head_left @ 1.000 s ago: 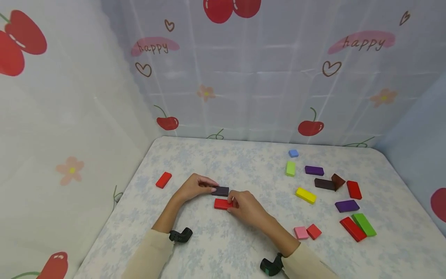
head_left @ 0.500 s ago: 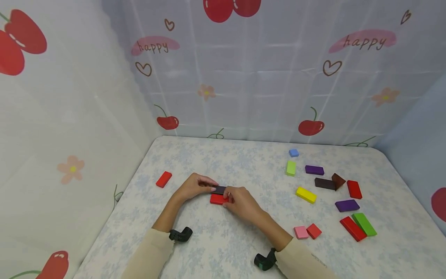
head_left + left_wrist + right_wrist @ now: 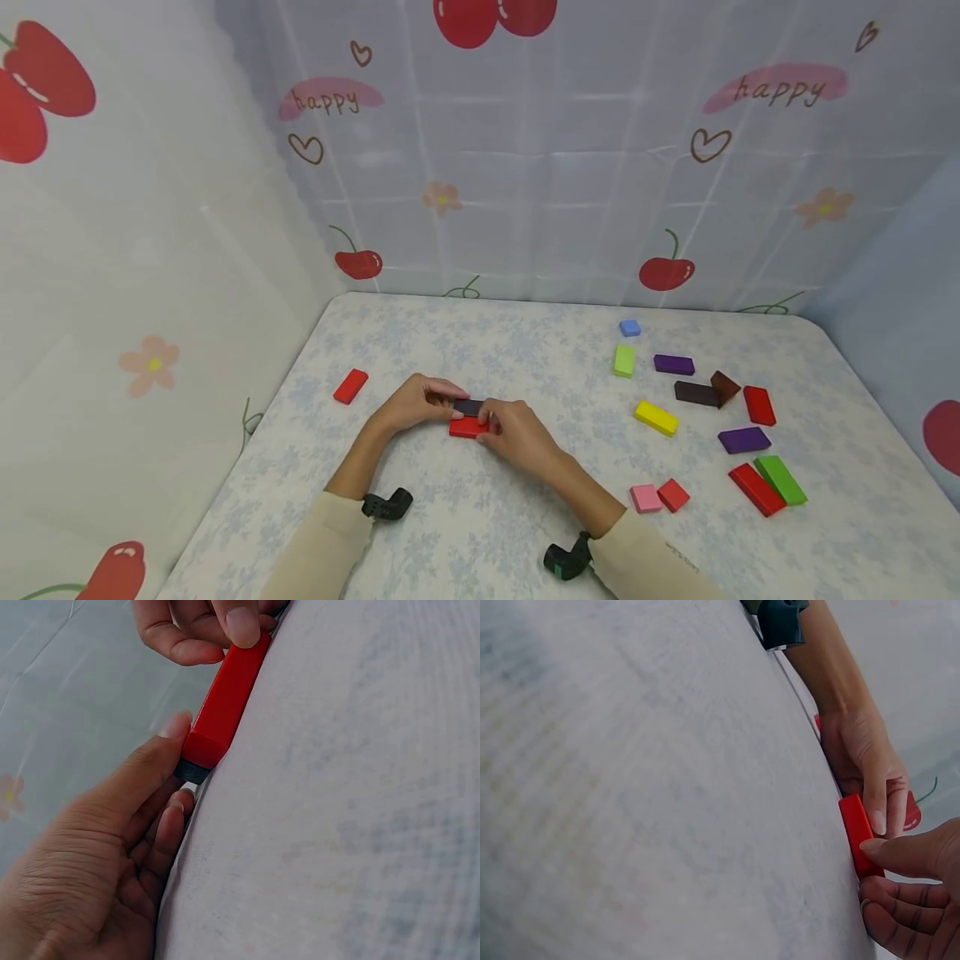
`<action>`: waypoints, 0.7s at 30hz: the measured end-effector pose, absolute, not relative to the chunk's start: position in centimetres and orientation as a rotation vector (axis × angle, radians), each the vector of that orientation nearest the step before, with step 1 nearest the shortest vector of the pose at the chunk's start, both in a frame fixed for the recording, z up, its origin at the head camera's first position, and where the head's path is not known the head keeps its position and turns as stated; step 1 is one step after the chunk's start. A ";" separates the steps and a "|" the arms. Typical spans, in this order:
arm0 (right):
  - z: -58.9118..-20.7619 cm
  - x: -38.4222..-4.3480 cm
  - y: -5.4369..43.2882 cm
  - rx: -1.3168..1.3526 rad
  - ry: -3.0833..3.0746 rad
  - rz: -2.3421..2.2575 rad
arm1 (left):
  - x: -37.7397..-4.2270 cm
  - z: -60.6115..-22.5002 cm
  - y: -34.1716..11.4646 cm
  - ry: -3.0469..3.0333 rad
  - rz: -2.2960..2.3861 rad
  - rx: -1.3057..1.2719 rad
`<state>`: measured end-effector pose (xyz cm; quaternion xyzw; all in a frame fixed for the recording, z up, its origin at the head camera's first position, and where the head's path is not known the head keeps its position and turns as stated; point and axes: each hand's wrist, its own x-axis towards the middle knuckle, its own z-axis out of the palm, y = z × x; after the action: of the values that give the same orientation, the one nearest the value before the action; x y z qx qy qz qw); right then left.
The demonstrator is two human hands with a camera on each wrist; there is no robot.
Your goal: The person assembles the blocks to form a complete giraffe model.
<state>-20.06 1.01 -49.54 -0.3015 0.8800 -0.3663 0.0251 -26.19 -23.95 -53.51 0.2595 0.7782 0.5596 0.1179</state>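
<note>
Near the middle of the table, my left hand (image 3: 420, 402) pinches a black rectangular block (image 3: 468, 407) at its left end, thumb on the near side. A red rectangular block (image 3: 463, 428) lies right along the black block's near side, their long sides parallel. My right hand (image 3: 517, 433) holds the red block's right end between thumb and fingers and covers the right end of the black one. In the left wrist view the red block (image 3: 225, 697) hides most of the black block (image 3: 193, 772). The right wrist view shows the right thumb on the red block (image 3: 855, 825).
A lone red block (image 3: 350, 387) lies to the left. On the right are scattered several blocks, among them a yellow block (image 3: 656, 417), a pink block (image 3: 646, 498), a green block (image 3: 781, 480) and a brown triangular block (image 3: 724, 388). Curtains stand behind the table (image 3: 420, 533).
My right hand has slid the red block left and away from me, from apart in front of the black block to right along it. My left hand has stayed nearly in place.
</note>
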 end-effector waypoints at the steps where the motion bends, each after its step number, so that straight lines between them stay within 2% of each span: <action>1: -49.5 -20.0 1.0 -0.927 2.718 -1.128 | -26.2 -53.5 -24.0 2.278 1.633 0.760; 6: -48.6 -19.9 1.3 -0.906 2.706 -1.092 | -26.1 -53.6 -24.0 2.293 1.625 0.785; 10: -46.5 -19.7 2.1 -0.891 2.734 -1.096 | -26.1 -53.3 -23.9 2.285 1.633 0.779; 21: -42.2 -19.0 7.2 -0.833 2.893 -1.107 | -25.7 -52.9 -23.8 2.282 1.621 0.750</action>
<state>-18.97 7.17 -42.24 -0.2597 0.9015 -0.3447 -0.0332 -25.74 -23.75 -52.87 0.2570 0.7816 0.5552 0.1216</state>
